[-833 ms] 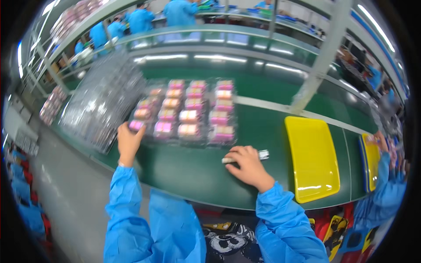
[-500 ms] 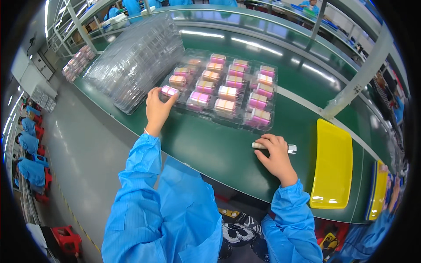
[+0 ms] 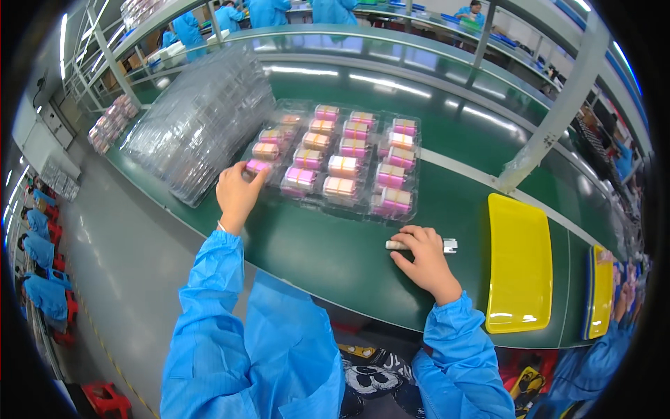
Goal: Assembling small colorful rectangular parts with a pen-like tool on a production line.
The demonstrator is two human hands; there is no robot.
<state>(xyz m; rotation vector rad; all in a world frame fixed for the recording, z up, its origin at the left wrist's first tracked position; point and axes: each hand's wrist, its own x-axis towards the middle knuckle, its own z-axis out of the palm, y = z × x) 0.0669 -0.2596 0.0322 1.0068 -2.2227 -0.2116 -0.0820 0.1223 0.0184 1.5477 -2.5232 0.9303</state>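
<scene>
My left hand (image 3: 237, 195) pinches a small pink block (image 3: 257, 166) between thumb and fingers, at the front left corner of a clear plastic tray (image 3: 317, 204). Several pink and cream blocks, each with a yellowish band round it, sit in rows in that tray. Over on the right, my right hand (image 3: 427, 264) is closed over a slim white stick with a silvery metal end (image 3: 450, 246), low at the green table's surface. The stick's middle is hidden under my fingers.
A tall stack of clear plastic trays (image 3: 199, 119) stands left of the filled one. To the right lies a yellow tray (image 3: 520, 265), with another yellow tray (image 3: 600, 293) beyond it. A pale post (image 3: 544, 126) rises behind them. The green table (image 3: 314, 241) ends along its near edge.
The whole view has shifted a little. The pink block in my left hand now shows more of its pink side, still at the tray's corner. My right hand keeps its hold on the stick.
</scene>
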